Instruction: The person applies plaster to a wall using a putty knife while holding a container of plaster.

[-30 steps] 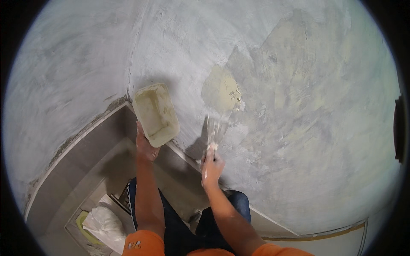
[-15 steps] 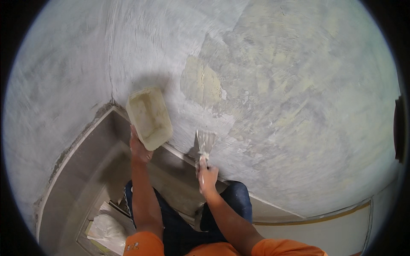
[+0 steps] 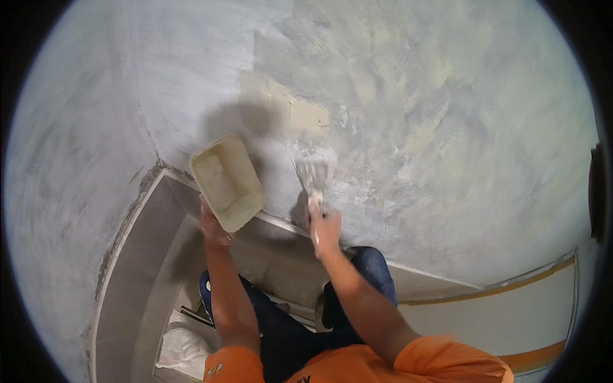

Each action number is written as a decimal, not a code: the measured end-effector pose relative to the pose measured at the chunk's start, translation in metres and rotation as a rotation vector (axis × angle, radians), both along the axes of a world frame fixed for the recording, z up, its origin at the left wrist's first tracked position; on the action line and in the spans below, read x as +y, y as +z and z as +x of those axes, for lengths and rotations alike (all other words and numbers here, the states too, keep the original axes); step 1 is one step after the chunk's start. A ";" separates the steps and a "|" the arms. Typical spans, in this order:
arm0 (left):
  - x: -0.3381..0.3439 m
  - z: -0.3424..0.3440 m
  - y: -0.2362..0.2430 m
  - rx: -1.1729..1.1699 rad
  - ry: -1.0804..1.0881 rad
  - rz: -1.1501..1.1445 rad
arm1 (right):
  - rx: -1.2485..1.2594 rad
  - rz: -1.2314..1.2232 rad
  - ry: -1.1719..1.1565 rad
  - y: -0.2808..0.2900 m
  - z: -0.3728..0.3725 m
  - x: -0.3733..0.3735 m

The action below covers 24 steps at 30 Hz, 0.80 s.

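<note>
A pale cream rectangular tub (image 3: 228, 182), coated inside with dried filler, is tilted in my left hand (image 3: 214, 225), whose fingers grip its near left side and underside. My right hand (image 3: 325, 228) is closed round the handle of a putty knife (image 3: 313, 175). The knife's broad blade points up the wall and lies close against the plaster; I cannot tell how firmly it touches. Above the blade, a wet-looking cream patch of filler (image 3: 308, 116) shows on the grey-white wall (image 3: 434, 147).
A wall corner (image 3: 156, 153) is at the left. Grey tile skirting (image 3: 134, 281) with a pale top edge runs below the plaster. A white plastic bag (image 3: 184, 351) lies at lower left, beside my legs. A white panel with an orange-brown edge (image 3: 498, 325) is at lower right.
The putty knife in my right hand has moved up the wall, nearer the cream patch. The tub stays in my left hand. The whole view has shifted slightly.
</note>
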<state>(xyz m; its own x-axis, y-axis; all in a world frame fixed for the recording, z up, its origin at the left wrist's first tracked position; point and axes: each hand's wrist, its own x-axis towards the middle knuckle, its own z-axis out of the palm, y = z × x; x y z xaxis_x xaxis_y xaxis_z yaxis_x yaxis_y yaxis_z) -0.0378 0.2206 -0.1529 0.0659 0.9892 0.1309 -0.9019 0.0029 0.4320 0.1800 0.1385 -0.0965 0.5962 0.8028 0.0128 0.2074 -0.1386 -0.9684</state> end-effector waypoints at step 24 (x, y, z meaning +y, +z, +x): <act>0.006 -0.005 -0.016 -0.119 -0.146 0.071 | 0.310 -0.051 -0.067 0.002 -0.033 -0.055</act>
<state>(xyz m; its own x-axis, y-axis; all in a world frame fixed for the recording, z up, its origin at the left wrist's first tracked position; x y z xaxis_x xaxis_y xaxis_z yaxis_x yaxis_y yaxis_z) -0.0431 0.2264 -0.1690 0.1875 0.9583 0.2159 -0.9388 0.1102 0.3262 0.1467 0.0835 -0.0945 0.6174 0.7562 -0.2169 -0.1074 -0.1921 -0.9755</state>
